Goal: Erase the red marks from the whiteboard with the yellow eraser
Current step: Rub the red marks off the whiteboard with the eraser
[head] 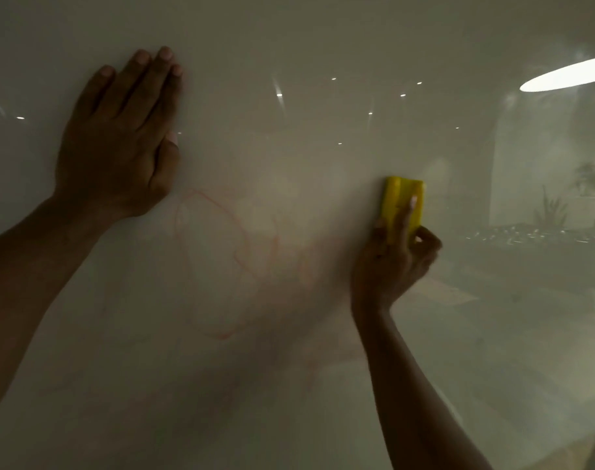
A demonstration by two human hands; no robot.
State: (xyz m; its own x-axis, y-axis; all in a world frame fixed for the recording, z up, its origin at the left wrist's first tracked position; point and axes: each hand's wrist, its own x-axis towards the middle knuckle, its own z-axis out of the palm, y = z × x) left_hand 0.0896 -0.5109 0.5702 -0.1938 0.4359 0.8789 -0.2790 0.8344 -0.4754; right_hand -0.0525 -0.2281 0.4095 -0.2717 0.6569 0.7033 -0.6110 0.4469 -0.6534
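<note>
Nearest the camera, two bare forearms reach up from the lower edge toward the glossy whiteboard (323, 45) that fills the view. The right hand (394, 262) is clamped on the yellow eraser (403, 206), thumb on one side and fingers wrapped round the other, with one finger laid up its back; that grip looks chosen to press the pad flat against the surface while leaving the wrist free to sweep. The eraser stands upright, apparently against the board, just to the right of the red marks (221, 259), so it appears to sit at the end of a stroke or ready to start one leftward. The marks themselves are faint: thin looping red lines with a pinkish smear around them, lying between the two hands and running down below them, which suggests the job is partly done and needs more passes. Further up and to the left, the left hand (119, 144) lies open and flat on the board, fingers together and holding nothing, probably bracing the body while the other arm rubs. Beyond, the sheen carries only blurred reflections of ceiling lights and a room.
</note>
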